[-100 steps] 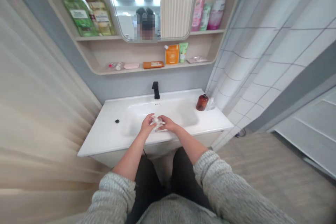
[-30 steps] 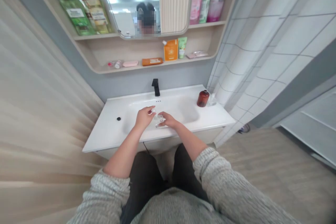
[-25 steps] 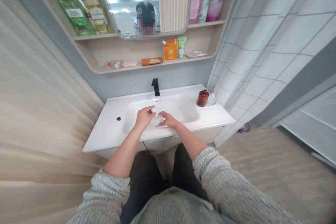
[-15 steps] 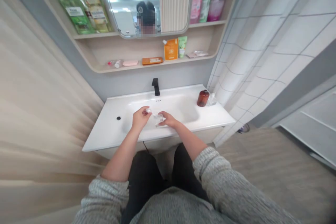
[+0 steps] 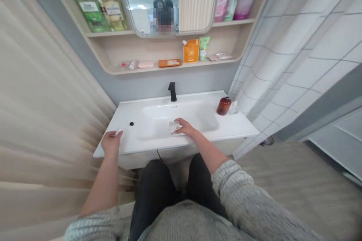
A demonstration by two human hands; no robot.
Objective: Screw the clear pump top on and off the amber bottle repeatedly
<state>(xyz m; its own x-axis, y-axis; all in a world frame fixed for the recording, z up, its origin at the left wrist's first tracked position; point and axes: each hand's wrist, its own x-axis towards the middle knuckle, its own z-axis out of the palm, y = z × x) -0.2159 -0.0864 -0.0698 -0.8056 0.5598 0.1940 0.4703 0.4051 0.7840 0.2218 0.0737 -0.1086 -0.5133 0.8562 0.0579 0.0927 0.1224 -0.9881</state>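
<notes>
My right hand (image 5: 184, 127) rests over the front of the white basin (image 5: 175, 115), its fingers on a small clear plastic package (image 5: 174, 127). My left hand (image 5: 111, 143) sits far to the left at the front edge of the white countertop (image 5: 113, 137). A thin white item (image 5: 118, 132) pokes out from its fingers, too small to name. Both hands are well apart, and the fingers of the left hand partly hide that item.
A black faucet (image 5: 172, 92) stands at the basin's back. An amber pump bottle (image 5: 224, 106) and a clear item (image 5: 233, 108) stand at the right. A small black plug (image 5: 131, 124) sits on the counter. Toiletries line the shelves (image 5: 169, 68) above. Curtains hang on both sides.
My left hand has moved away to the left, to the counter's front edge, taking the small white item from the package. The right hand stays in place. The view has shifted slightly.
</notes>
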